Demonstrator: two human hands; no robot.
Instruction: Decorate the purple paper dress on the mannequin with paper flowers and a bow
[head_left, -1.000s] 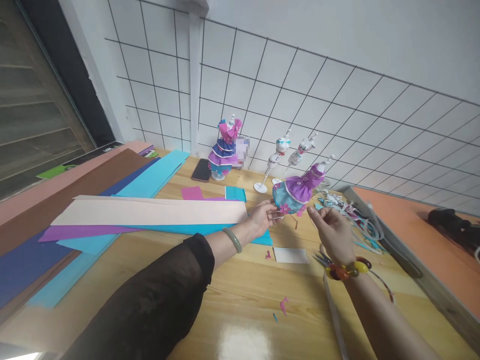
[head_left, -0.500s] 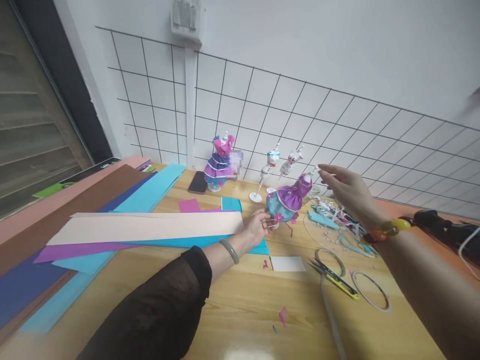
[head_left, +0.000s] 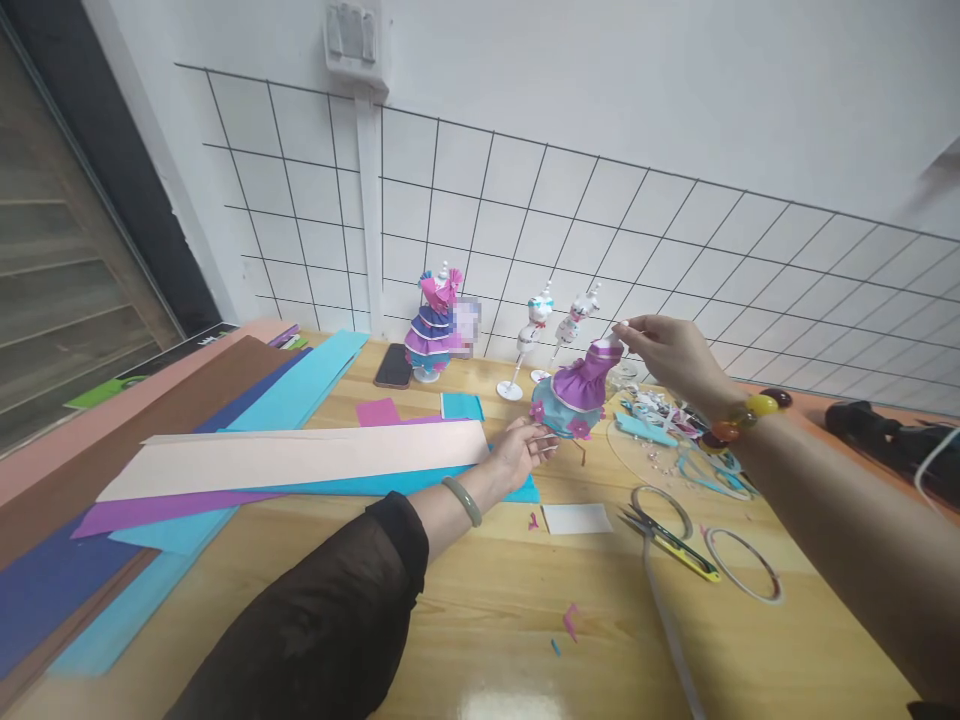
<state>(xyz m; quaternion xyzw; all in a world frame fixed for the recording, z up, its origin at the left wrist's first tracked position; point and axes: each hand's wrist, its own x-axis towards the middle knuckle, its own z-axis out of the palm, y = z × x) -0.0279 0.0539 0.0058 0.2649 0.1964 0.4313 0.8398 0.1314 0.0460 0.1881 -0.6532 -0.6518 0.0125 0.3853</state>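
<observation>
A small mannequin (head_left: 583, 383) in a purple bodice and a blue skirt with pink flowers leans to the right above the table. My left hand (head_left: 517, 458) is closed around its lower end beneath the skirt, where the fingers partly hide the stand. At the top, my right hand (head_left: 670, 352) pinches the white knob of the neck between thumb and fingertips. Behind it, two white mannequins stand on round bases, the nearer one (head_left: 535, 322) with blue trim. Farther left is another mannequin (head_left: 430, 335) dressed in pink, purple and blue tiers.
Long crepe paper sheets (head_left: 300, 455) cover the table's left side. A phone (head_left: 394, 365) lies by the tiered dress. Yellow-handled snips (head_left: 679, 550), ribbon rolls (head_left: 742, 565) and a white card (head_left: 577, 518) lie in front. Ribbon scraps (head_left: 652, 415) are heaped at right, below the wire grid (head_left: 517, 210).
My right hand has come in from the right and closed on the mannequin's top knob. The dressed mannequin has turned and tilted slightly in my left hand. The camera view has shifted a little.
</observation>
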